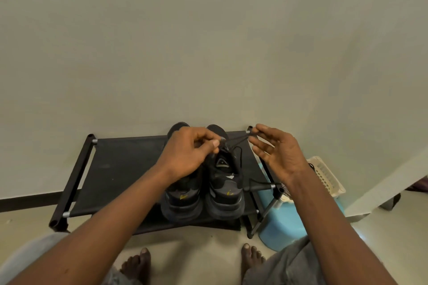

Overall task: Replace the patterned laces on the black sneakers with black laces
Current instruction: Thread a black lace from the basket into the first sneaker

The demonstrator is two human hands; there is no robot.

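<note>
Black sneakers stand side by side, heels toward the viewer, on the top shelf of a low black shoe rack set against a pale wall. A blue tub and a cream basket sit just beside the rack's right end.

The left hand is curled over the right-side sneaker, thumb and forefinger pinching a black lace at the eyelets. The right hand pinches the same lace's far end, drawn taut, with its other fingers spread.

What looks like a patterned lace hangs off the rack's right corner, so removal seems partly done. Threading is under way on this shoe. The other shoe's lacing is hidden by the left hand.
</note>
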